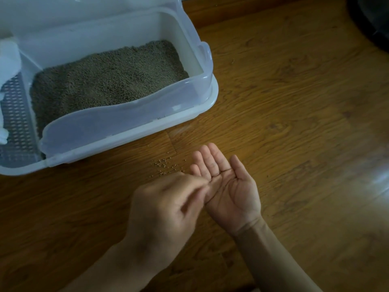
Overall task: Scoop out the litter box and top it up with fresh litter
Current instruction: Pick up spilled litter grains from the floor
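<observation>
A white translucent litter box [130, 121] stands on the wooden floor at the upper left, filled with grey-brown litter [109, 74]. Several spilled litter grains [166, 164] lie on the floor just in front of the box. My right hand [227, 186] is held palm up with straight fingers beside the grains. My left hand [166, 209] hovers over the right palm's edge with its fingertips pinched together; whether a grain is between them is too small to tell.
A perforated step grid [16, 121] fills the box's left end, with a white object [6, 60] above it. A dark round object [370, 20] sits at the top right corner. Wooden floor [294, 102] spreads to the right.
</observation>
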Action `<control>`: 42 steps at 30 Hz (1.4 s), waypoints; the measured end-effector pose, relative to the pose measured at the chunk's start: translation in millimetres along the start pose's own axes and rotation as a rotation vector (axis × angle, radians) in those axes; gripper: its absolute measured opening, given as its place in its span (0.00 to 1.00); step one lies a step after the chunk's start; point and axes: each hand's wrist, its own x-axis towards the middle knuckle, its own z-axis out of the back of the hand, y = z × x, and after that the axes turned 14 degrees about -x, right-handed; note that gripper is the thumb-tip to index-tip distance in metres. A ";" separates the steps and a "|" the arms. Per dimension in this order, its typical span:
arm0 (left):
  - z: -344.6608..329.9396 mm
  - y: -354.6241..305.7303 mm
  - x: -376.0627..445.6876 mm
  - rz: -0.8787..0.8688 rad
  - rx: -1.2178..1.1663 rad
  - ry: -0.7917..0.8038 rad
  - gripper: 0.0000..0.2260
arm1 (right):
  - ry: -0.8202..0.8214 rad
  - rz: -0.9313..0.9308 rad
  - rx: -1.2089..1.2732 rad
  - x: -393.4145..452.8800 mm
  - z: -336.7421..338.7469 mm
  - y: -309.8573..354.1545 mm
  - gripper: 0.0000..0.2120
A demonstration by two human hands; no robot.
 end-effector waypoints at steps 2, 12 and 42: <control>9.7 13.2 -2.7 0.089 -0.015 -0.077 0.02 | -0.027 -0.007 0.010 -1.4 4.0 3.5 0.34; 16.0 74.1 -8.5 0.360 0.206 0.063 0.06 | -0.087 -0.012 0.021 -7.5 9.8 9.7 0.33; -28.3 0.7 5.5 0.009 -0.025 -0.050 0.05 | -0.125 -0.013 0.045 -5.1 -11.9 5.6 0.31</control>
